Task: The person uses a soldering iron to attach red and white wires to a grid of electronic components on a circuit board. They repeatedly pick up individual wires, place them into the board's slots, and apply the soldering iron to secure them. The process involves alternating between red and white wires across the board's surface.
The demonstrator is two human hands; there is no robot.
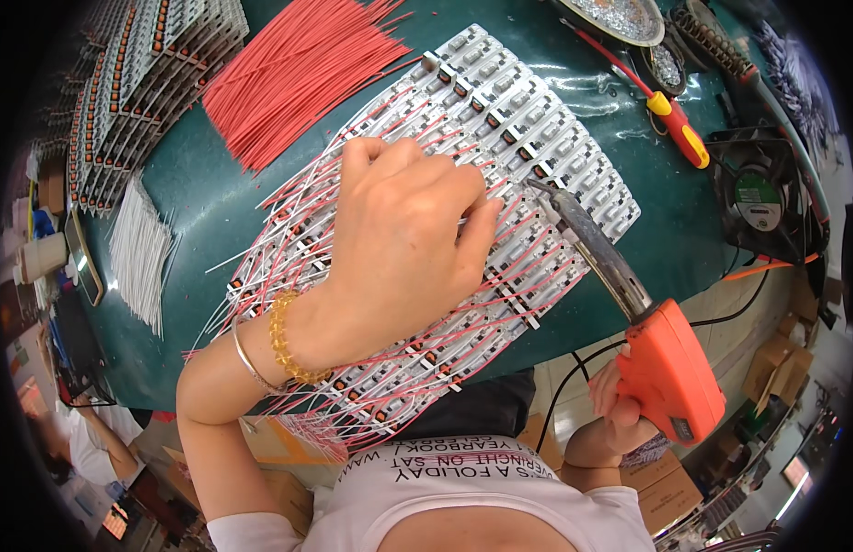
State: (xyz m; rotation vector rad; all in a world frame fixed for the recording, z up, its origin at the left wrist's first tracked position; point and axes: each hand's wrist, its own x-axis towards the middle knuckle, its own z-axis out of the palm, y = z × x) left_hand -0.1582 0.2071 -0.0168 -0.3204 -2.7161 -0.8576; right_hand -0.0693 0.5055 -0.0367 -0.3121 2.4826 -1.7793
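A large panel of small circuit boards (564, 138) lies across the green table in front of me, with many thin red and white wires running from its rows. Over its middle is my left hand (408, 221), knuckles up and fingers curled; whatever the fingertips pinch is hidden beneath the hand. My right hand (615, 405) grips the orange-red handle of a soldering gun (670, 373) from the right. The gun's dark metal tip points up and left, close to the boards beside my left fingers. Whether it touches them I cannot tell.
Cut red wires (288, 78) and white wires (137, 253) lie left of the panel. Behind them rise stacked circuit panels (150, 92). Toward the right are a screwdriver (680, 129), a metal dish (624, 18) and a black fan (758, 198). Another person's arm (109, 442) shows lower left.
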